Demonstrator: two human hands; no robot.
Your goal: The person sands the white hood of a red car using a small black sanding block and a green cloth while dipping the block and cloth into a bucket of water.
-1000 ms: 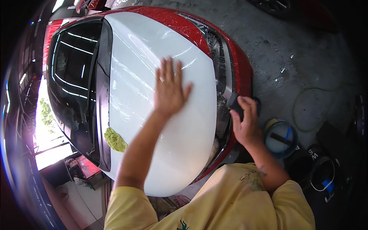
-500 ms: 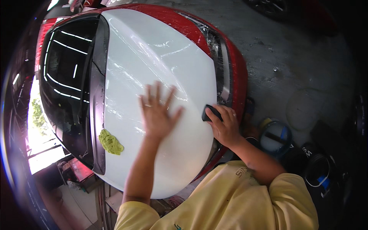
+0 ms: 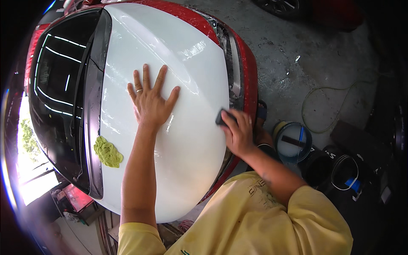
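Observation:
My left hand [image 3: 151, 104] lies flat on the wet white car hood [image 3: 187, 144], fingers spread and holding nothing. Closer to the front edge of the hood, my right hand [image 3: 240, 134] grips a small black block [image 3: 222, 117] with thumb and fingers. The block rests at the hood's edge beside the headlight; its underside is hidden. A crumpled yellow-green cloth [image 3: 108, 152] sits on the hood near the windshield, to the left of my left forearm.
The dark windshield [image 3: 59, 80] borders the hood on the left. Red bodywork [image 3: 250, 63] and a headlight [image 3: 235, 68] run along the right. On the grey floor stand a bucket [image 3: 278, 131] of cloudy liquid and a thin hose [image 3: 306, 100]. Black containers are nearby.
My left hand has slid farther away over the hood and a little left, and now looks still. My right hand keeps the block at the hood's edge. The whole view has shifted slightly.

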